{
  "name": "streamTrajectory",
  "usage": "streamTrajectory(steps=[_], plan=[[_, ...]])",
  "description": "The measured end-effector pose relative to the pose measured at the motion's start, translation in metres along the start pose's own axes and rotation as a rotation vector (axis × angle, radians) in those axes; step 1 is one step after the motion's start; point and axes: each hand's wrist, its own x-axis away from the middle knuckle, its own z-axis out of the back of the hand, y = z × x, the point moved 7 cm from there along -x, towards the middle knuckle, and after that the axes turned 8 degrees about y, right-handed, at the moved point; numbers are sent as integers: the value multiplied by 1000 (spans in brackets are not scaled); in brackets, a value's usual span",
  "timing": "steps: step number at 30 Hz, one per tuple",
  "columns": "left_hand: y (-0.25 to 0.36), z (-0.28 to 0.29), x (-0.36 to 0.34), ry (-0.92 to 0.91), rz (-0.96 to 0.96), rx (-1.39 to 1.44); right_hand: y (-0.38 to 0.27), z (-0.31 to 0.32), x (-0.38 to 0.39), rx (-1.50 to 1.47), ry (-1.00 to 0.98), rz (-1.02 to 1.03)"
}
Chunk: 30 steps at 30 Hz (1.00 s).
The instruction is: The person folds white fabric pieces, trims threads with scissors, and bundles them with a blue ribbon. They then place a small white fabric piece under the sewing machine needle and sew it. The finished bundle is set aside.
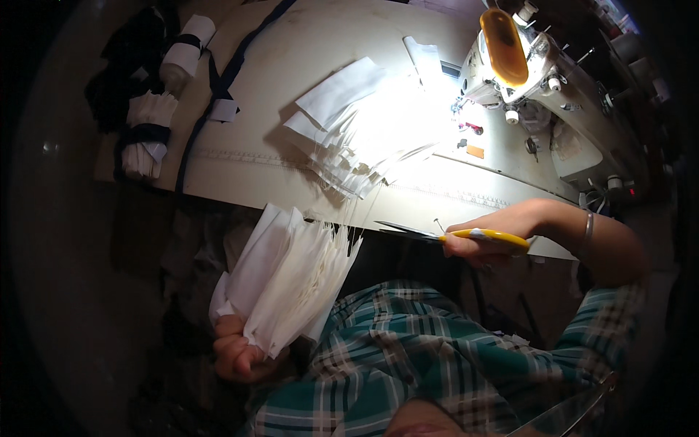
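My left hand is closed on the lower end of a thick stack of white fabric pieces, held up in front of the table edge. Loose threads hang along the stack's upper right side, and some run up toward the table. My right hand grips a pair of scissors with yellow handles; the blades point left toward the threads. Whether the blades are parted is hard to make out. On the table lies a second fanned pile of white fabric pieces, partly washed out by bright lamp light.
A sewing machine with a yellow part on top stands at the right. At the left lie bundled white pieces tied with dark cloth, a white roll and a long navy strip. A ruler scale runs along the tabletop.
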Motion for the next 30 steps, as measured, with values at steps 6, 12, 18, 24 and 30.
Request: streamTrajectory(steps=[6, 12, 18, 24, 30], plan=[[16, -12, -4, -10, -64, -152, -35, -4, -23, -60, 125, 58], [19, -12, -7, -102, -72, -178, -47, 3, -36, -32, 186, 152], [16, -13, -9, -215, -49, -207, -36, 16, -46, 20, 332, 280], [13, -3, -35, -10, 67, -139, -35, 21, -20, -43, 322, 598], [19, -40, -117, -299, -272, -24, -28, 16, 33, -276, 300, 582]])
